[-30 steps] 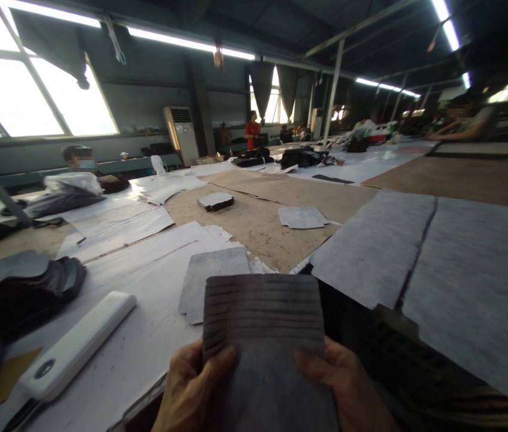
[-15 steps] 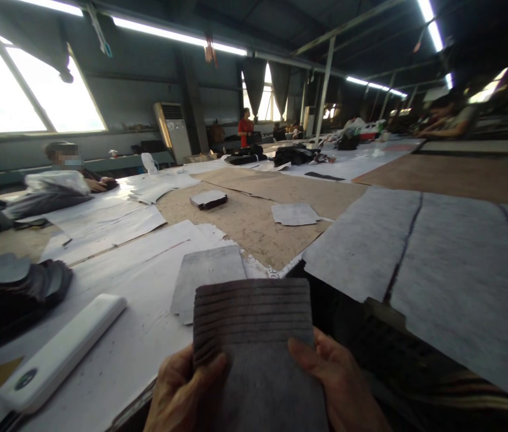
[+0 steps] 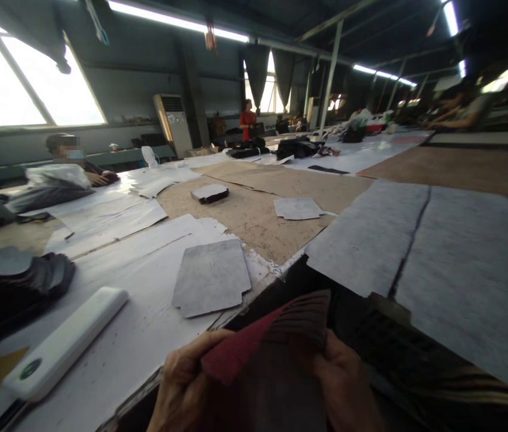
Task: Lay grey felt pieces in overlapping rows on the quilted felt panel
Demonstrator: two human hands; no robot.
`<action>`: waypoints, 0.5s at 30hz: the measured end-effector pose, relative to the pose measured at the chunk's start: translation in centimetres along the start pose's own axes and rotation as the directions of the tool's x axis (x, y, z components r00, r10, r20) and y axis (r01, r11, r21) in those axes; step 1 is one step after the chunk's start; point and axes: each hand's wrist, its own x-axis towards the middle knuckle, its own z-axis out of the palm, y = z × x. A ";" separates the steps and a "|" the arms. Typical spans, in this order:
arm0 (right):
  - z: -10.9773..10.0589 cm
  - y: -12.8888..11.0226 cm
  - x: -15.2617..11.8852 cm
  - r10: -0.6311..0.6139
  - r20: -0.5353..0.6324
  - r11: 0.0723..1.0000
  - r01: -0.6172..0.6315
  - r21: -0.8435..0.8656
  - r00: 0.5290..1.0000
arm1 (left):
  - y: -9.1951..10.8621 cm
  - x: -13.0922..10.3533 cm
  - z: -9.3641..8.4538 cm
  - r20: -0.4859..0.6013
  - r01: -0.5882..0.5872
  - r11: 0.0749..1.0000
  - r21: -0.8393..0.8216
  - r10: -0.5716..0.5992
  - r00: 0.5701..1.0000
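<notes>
Tabletop [image 3: 258, 231] fills most of the frame from the left edge to the centre and back to the middle distance, part bare beige, part covered by white paper [image 3: 116, 354]. Next in size, a grey sheet [image 3: 470, 258] marked with dark lines lies across the right side. A bright window [image 3: 17, 78] takes up the upper left, and a brown sheet [image 3: 461, 171] lies above the grey one at the right edge.

At the bottom centre, in front of the table edge, is a bent stack of dark pieces [image 3: 276, 372]; its layered edges fan out at the upper right, and a dark red face curls over toward the left. A dark pile [image 3: 20, 288] of layers sits at the left edge.

The left hand [image 3: 186, 384] is curled closed on the bent stack's left side, some fingertips hidden behind the red flap. The right hand [image 3: 348, 384] grips its right edge, the thumb lost in shadow.

A white bar-shaped device [image 3: 69, 342] with a round dark spot lies at the lower left. A notched grey piece [image 3: 212, 278] lies flat just beyond the hands. Farther up the centre are a pale piece [image 3: 298, 208], a person in red [image 3: 248, 123] and a small stack [image 3: 209, 193].
</notes>
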 end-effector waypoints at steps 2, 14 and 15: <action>-0.3 0.4 -0.2 -0.181 -0.077 0.971 0.165 -0.174 0.981 | 0.2 0.1 0.5 0.051 0.119 0.984 -0.130 -0.113 0.992; -0.7 1.3 0.3 -0.111 -0.056 0.994 0.111 -0.018 0.992 | 0.2 0.4 1.0 0.056 0.165 0.952 -0.257 -0.155 0.986; -0.7 1.5 0.1 -0.200 -0.080 0.980 0.197 -0.039 0.977 | 0.2 0.4 1.2 0.104 0.246 0.909 -0.337 -0.224 0.969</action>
